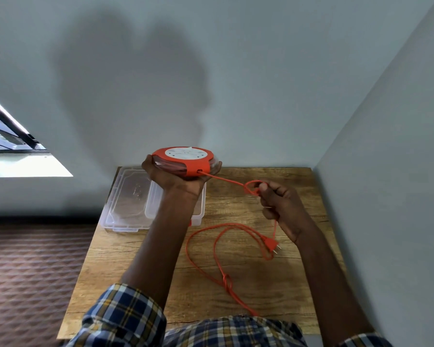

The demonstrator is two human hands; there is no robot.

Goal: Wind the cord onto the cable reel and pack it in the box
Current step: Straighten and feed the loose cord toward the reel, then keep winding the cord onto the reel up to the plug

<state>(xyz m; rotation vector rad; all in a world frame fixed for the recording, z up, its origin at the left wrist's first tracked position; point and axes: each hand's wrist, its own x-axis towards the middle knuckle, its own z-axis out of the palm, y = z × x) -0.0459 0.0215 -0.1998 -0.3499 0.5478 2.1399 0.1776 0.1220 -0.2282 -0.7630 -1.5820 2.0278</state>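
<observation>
Holding round orange cable reel with white socket face (183,160) aloft on left hand (176,177), fingers cupped beneath. Pinching looped orange cord (212,249) in right hand (281,206); rest lying on wooden counter (256,284), beside open clear plastic box (135,204).

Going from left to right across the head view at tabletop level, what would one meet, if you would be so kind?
Clear lid → clear plastic box → right hand gripping the orange cord → wall.
</observation>
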